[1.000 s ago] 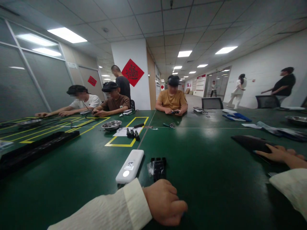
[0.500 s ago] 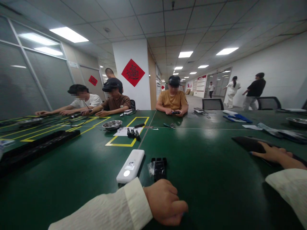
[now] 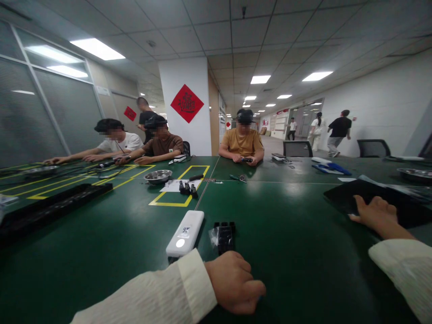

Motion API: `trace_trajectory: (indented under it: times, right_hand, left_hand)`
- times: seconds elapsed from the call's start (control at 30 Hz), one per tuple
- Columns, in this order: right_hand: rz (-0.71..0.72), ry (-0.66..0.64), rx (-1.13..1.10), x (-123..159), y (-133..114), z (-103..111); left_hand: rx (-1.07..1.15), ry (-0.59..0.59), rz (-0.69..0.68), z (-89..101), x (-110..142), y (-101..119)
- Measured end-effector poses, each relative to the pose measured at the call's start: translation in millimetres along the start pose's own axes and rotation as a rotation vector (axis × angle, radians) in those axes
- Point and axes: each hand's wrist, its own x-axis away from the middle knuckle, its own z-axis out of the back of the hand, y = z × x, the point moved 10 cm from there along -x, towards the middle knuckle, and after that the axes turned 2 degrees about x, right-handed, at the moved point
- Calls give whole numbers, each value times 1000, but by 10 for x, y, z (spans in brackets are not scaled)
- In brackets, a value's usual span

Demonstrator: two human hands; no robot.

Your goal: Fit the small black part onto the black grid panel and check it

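My left hand (image 3: 234,282) rests curled on the green tabletop (image 3: 290,265), its fingers folded inward; whatever may be inside is hidden. Just beyond it lies a black ribbed part (image 3: 225,238) with clear plastic film (image 3: 214,236) at its left side. A white oblong device (image 3: 185,234) with a dark mark and a bright round spot lies beside that part, partly behind my left cuff. At the right, my right hand (image 3: 380,216) is on a thin black sheet or pouch (image 3: 342,195), fingers bent against it. Some of its fingertips cannot be made out.
Farther off are a metal bowl (image 3: 158,176), several black cylindrical parts (image 3: 188,189) on white paper, and pliers (image 3: 239,177). A long black tray (image 3: 57,209) lies left. Blue items (image 3: 330,168) and another bowl (image 3: 416,174) lie right. Co-workers (image 3: 241,139) sit opposite.
The black sheet at my right hand has spread wider and its far edge sits higher. My right fingers have shifted on it. My left hand has hardly moved. People in the background have walked on.
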Motion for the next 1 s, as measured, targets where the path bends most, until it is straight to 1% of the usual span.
trace_trajectory:
  times: [0.1,0.17,0.27,0.37,0.43,0.5,0.57,0.63,0.7,0.77,0.83,1.0]
  right_hand:
    - [110,65,205,176,-270,149]
    - [165,141,275,320,-421,260]
    - [211,226,302,508,-559,357]
    - [267,265,278,609,-688,400]
    - [256,267,270,617,-760,452]
    - [213,259,265,608,-843,552]
    - [198,215,226,614,-979,654]
    - [224,103,151,660,-1172,691]
    - [285,-24,81,778,-1419,675]
    - [383,-96,18,968,-1709,667]
    - [478,-119,-40,1191,-1988,681]
    - [573,-216,-135,1665,-2467,677]
  left_hand:
    - [-6,-39,-2,-27,-3,4]
    - [-5,-47,-2,-28,-5,3]
    - [-5,-23,-11,-10,-2,8]
    - [-11,0,-26,-10,8,19]
    - [-15,6,-30,-22,16,25]
    - [-19,-5,-24,-52,22,25]
    - [-20,-36,-2,-99,25,15]
    - [-21,-64,19,-135,25,3]
    - [-26,-77,28,-146,22,-1]
    - [-30,-79,20,-142,16,7]
    - [-32,-83,11,-141,11,15]
    - [-61,-81,-4,-159,13,31]
